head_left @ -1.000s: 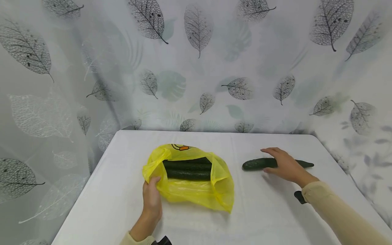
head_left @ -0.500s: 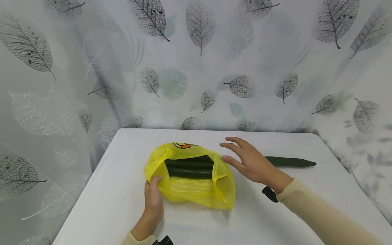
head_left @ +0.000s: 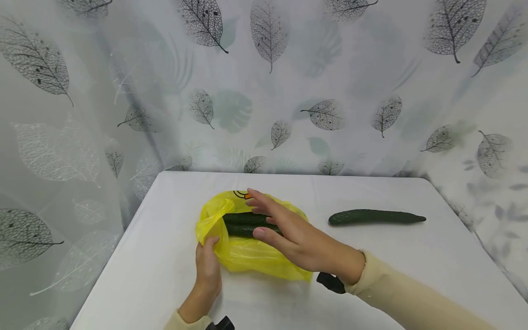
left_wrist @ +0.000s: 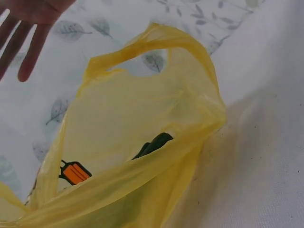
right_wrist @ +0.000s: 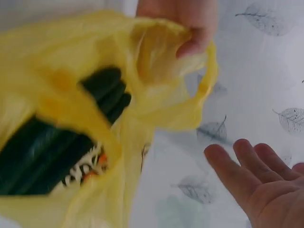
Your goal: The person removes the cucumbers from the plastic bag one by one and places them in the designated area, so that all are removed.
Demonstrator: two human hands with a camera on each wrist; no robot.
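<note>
A yellow plastic bag [head_left: 255,260] lies on the table with its mouth spread toward me, and several dark green cucumbers [head_left: 240,225] show inside. My left hand [head_left: 208,267] grips the bag's left edge, thumb over the plastic. Over the bag's right part hovers my right hand [head_left: 301,236], fingers extended and holding nothing; it hides some of the bag and cucumbers. In the right wrist view that hand [right_wrist: 266,185] is apart from the bag's handle loop. One more cucumber [head_left: 377,217] lies by itself on the table's right side.
The table [head_left: 136,270] has a white cover. Behind it and along both sides hangs a leaf-printed curtain [head_left: 264,91]. A dark wrist strap [head_left: 331,283] sits at my right sleeve, another [head_left: 221,323] at the left.
My right hand has moved left from the lone cucumber to above the bag, leaving that cucumber on the table in full view. My left hand has kept its grip on the bag.
</note>
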